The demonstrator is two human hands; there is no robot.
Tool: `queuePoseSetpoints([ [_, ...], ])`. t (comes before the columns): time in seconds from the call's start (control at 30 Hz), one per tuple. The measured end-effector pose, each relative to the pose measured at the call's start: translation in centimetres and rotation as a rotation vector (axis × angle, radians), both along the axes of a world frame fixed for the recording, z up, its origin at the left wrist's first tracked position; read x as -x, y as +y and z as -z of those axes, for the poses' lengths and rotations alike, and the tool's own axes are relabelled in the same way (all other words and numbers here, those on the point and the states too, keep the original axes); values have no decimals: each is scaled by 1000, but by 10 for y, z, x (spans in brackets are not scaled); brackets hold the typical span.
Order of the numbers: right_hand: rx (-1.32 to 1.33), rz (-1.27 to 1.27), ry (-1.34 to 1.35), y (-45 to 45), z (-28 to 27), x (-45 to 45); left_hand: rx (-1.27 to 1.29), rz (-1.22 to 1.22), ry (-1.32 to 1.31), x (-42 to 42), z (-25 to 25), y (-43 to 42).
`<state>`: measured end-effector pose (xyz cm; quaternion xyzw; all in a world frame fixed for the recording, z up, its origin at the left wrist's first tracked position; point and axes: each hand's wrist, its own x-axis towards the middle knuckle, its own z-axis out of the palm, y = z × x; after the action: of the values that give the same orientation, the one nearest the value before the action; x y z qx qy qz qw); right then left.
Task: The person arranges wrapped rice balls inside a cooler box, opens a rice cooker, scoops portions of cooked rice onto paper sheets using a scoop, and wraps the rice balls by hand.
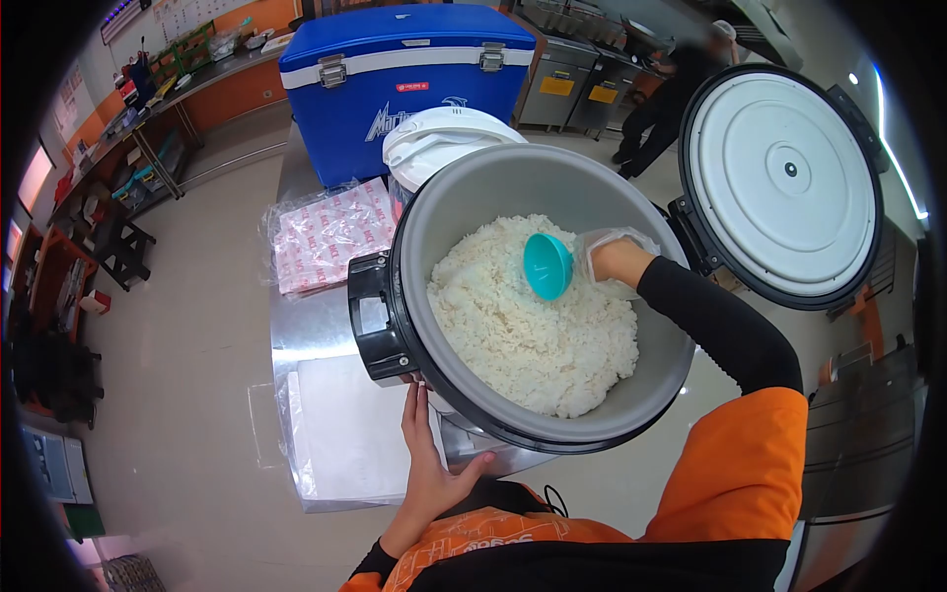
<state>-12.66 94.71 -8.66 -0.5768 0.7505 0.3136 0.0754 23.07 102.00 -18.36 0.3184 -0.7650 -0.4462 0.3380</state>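
A large rice cooker stands open in front of me, its grey pot partly filled with cooked white rice. My right hand, in a clear plastic glove, reaches into the pot and holds a small teal bowl just over the rice. The bowl is tilted, its hollow side facing left; my fingertips are hidden behind it. Below the cooker's black side handle, my bare left hand rests against the outside of the cooker, fingers stretched and thumb apart.
The cooker's lid is swung up at the right. A blue cooler box, a white-lidded container, printed wrapping paper and white sheets share the metal table. Another person stands at the far counter.
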Motion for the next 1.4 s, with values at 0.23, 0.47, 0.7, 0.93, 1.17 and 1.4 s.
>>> queuePoseSetpoints([
  [0.23,245,83,88,9,-47,-31,34,-33,49,1,-1,7],
  [0.47,235,-184,-179,60,-2,-57,145,-140,-166,10,-11,12],
  [0.7,130,-66,-359,75,-10,-99,161,-214,-53,20,-4,17],
  [0.93,-18,-45,-584,87,-40,-124,143,-234,-75,21,-1,18],
  [1.17,160,70,-725,106,-64,-134,35,-238,57,24,6,14],
  [1.4,137,-199,-848,89,-39,-136,82,-242,71,23,10,11],
])
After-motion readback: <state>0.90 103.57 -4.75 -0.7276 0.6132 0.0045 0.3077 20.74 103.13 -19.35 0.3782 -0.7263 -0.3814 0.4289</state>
